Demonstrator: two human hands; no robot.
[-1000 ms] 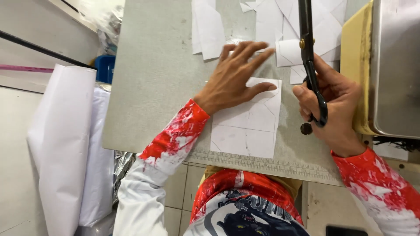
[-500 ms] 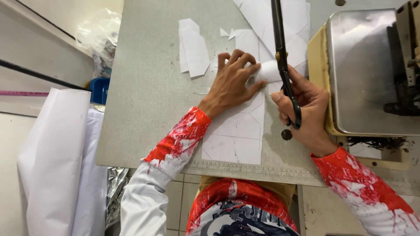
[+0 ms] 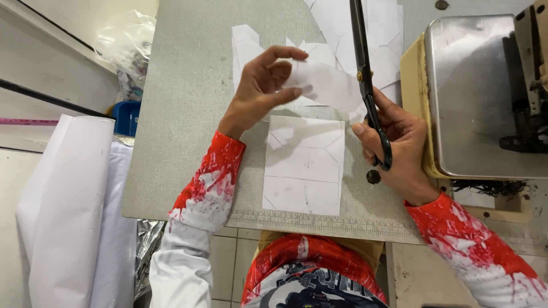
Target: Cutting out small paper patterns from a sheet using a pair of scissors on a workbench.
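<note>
My left hand [image 3: 264,84] pinches a cut strip of white paper [image 3: 328,86] and holds it lifted above the grey table [image 3: 188,114]. My right hand [image 3: 397,145] grips long black scissors [image 3: 365,80] with the blades pointing away from me, beside the strip's right end. Below the strip a white paper sheet [image 3: 305,165] with pencilled pattern lines lies flat near the table's front edge.
More white paper pieces [image 3: 365,28] lie at the far side of the table. A sewing machine with a metal plate [image 3: 479,97] stands on the right. Rolls of white material [image 3: 68,211] lean at the left, by a blue container [image 3: 127,117]. A ruler strip [image 3: 319,222] runs along the front edge.
My left hand has left the flat sheet and picked up the cut paper strip. The scissors have stayed in my right hand. The view has shifted to the left.
</note>
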